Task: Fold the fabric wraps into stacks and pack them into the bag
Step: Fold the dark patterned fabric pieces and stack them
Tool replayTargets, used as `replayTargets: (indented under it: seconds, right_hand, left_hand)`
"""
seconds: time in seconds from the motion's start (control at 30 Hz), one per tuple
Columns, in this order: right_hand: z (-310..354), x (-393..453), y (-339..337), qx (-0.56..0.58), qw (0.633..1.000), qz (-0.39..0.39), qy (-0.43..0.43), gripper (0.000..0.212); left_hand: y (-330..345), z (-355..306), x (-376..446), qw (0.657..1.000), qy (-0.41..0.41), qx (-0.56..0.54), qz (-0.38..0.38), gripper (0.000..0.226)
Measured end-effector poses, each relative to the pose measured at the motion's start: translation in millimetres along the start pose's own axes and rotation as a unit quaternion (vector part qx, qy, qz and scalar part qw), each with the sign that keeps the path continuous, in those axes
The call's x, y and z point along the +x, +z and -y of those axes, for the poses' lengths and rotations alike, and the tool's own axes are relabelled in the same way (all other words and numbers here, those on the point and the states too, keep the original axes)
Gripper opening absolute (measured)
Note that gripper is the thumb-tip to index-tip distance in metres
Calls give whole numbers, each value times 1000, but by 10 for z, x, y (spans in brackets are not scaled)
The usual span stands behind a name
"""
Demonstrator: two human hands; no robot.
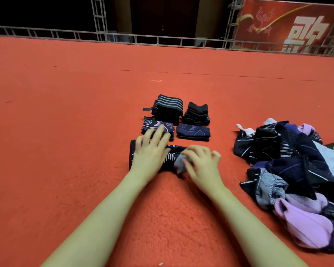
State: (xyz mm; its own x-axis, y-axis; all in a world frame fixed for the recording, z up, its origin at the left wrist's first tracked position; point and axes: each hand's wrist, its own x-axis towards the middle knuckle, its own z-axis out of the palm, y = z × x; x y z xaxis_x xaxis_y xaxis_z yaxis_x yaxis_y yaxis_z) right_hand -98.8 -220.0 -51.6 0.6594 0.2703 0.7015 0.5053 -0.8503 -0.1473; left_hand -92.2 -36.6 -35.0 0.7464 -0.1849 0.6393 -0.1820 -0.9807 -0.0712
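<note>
1. Two arms in the head view, both bare from the lower frame edge up to the hands; no sleeve or cuff shows anywhere on them.
2. Left hand [149, 151]: bare, no glove, ring or band visible; fingers smeared by motion blur, so nail detail can't be read.
3. Right hand [201, 164]: bare, no glove or ring visible; knuckles sharper than on the left.
4. Wrists: nothing worn on either, no watch or bracelet.
5. Only forearms and hands show.

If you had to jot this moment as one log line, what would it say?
step: folding | left hand: flat on wrap | right hand: curled at its grey end | folded stacks: four | unfolded pile: right
</note>
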Motion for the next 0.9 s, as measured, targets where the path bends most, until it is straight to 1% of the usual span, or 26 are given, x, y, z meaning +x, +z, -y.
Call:
replayTargets:
  seconds: [0.07, 0.1, 0.13, 0.17, 0.23, 0.3, 0.37, 0.4, 0.43, 0.5, 0.57, 0.6, 0.67, 0.73, 0.8, 0.9]
  right_hand:
    - [10, -33, 58, -18, 999, 50, -10, 30]
    - [-6, -63, 101, -28, 996, 80, 1, 36]
    - [-34, -67, 150, -54, 994, 97, 6, 44]
    - [-64, -58, 194, -72, 991, 112, 12, 49]
    - [-120, -46, 285, -124, 987, 104, 9, 45]
    - [-111, 7, 342, -138, 990, 40, 17, 35]
    - [-94, 46, 396, -105, 993, -36, 32, 25]
    - [-92, 54, 419, -81, 994, -60, 28, 24]
    - [-89, 57, 437, -61, 996, -67, 15, 25]
    - [-91, 54, 462, -61, 996, -49, -36, 26]
    - [-106, 41, 505, -78, 994, -20, -68, 34]
    - [-117, 40, 530, -84, 994, -6, -68, 38]
    - [-134, 49, 577, -90, 995, 8, -44, 39]
    - [-143, 62, 618, -96, 995, 20, -9, 38]
    - [-152, 53, 642, -100, 995, 26, 10, 36]
    - [-168, 34, 657, -85, 996, 19, 12, 30]
  left_hand:
    - [103, -91, -187, 998, 37, -28, 35, 44]
    - [149, -114, -251, 996, 25, -47, 77, 47]
    - [210, -127, -309, 988, 10, -64, 138, 50]
    - [238, -128, -356, 981, -14, -65, 182, 52]
    - [329, -95, -393, 964, -63, -80, 245, 51]
    - [380, -66, -366, 961, -77, -82, 253, 51]
    - [423, -48, -309, 963, -83, -77, 244, 50]
    - [426, -41, -268, 964, -83, -74, 241, 50]
    - [442, -33, -250, 965, -82, -68, 238, 49]
    - [463, -29, -230, 969, -77, -64, 226, 47]
    - [525, -9, -222, 972, -77, -70, 208, 42]
    - [548, 0, -225, 976, -76, -82, 188, 39]
    - [556, 4, -221, 986, -68, -103, 113, 33]
    - [585, 23, -243, 992, -45, -108, 52, 35]
    - [586, 35, -240, 991, -29, -129, 30, 34]
    - [550, 27, -243, 988, -15, -151, -1, 32]
